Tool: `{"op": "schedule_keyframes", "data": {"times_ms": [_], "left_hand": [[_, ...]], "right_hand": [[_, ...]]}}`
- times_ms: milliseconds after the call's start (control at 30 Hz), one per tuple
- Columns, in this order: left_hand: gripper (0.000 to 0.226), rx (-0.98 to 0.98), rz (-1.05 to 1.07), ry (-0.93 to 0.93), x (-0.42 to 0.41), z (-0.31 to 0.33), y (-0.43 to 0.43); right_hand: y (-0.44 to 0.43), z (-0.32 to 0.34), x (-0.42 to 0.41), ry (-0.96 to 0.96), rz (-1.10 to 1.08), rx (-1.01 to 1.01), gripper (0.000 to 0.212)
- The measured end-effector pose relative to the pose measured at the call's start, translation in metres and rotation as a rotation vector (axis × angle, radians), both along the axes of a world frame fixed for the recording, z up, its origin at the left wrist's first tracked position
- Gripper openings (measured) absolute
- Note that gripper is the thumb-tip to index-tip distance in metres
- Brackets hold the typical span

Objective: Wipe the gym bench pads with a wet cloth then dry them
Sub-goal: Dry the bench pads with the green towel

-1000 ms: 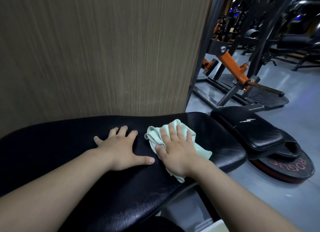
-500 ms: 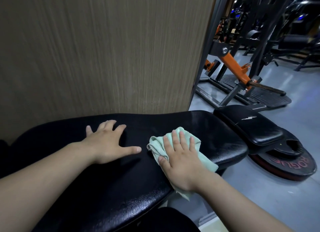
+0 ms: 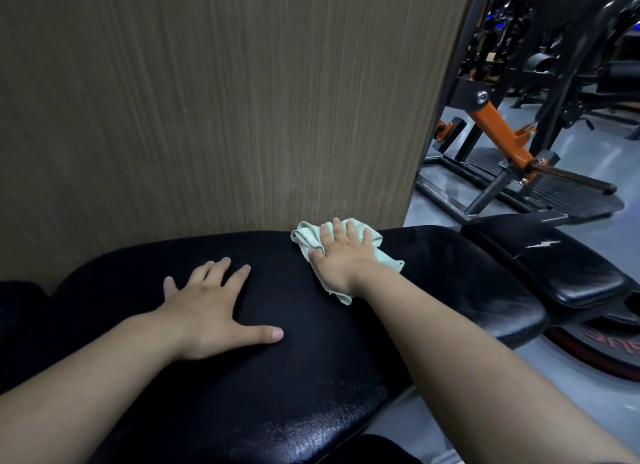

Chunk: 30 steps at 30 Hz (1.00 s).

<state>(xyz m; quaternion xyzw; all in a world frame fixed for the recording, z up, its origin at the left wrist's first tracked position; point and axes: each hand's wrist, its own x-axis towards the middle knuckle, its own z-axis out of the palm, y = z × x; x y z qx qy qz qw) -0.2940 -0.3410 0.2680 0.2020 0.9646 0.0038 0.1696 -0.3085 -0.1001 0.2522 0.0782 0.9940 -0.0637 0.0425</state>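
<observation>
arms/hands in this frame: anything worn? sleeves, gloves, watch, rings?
Nothing worn. The left hand and right hand are bare, with no gloves, rings, watch or wristband showing. Both forearms are uncovered right to the frame edge; no sleeve is in view.

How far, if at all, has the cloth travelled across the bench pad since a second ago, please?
Yes. The cloth under the right hand has slid from the pad's near side to its far edge, against the wood-grain wall. The left hand rests flat on the bench pad.

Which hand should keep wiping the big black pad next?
Right. The right hand lies flat on the green cloth at the bench pad's far edge; the left hand is bare, only bracing.
</observation>
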Motion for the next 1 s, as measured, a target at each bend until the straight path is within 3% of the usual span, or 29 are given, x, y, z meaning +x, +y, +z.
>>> {"op": "schedule_keyframes", "data": {"times_ms": [167,400,733,833,1000], "left_hand": [[0.139,-0.004,-0.002,-0.003,0.002,-0.002,0.0],[0.135,-0.019,0.006,-0.004,0.001,0.001,-0.001],[0.136,-0.031,0.002,-0.012,0.004,0.004,-0.001],[0.14,-0.042,-0.005,-0.015,0.001,0.001,-0.001],[0.129,-0.047,-0.023,-0.002,-0.002,0.001,-0.001]], "right_hand": [[-0.005,0.0,0.018,-0.006,-0.014,0.005,0.068],[-0.029,-0.002,0.105,-0.004,0.025,-0.011,0.069],[-0.065,0.007,0.157,-0.201,0.038,0.078,0.076],[-0.077,0.0,0.168,-0.113,0.021,0.059,0.092],[-0.081,-0.004,0.153,-0.016,0.003,0.042,0.089]]}}
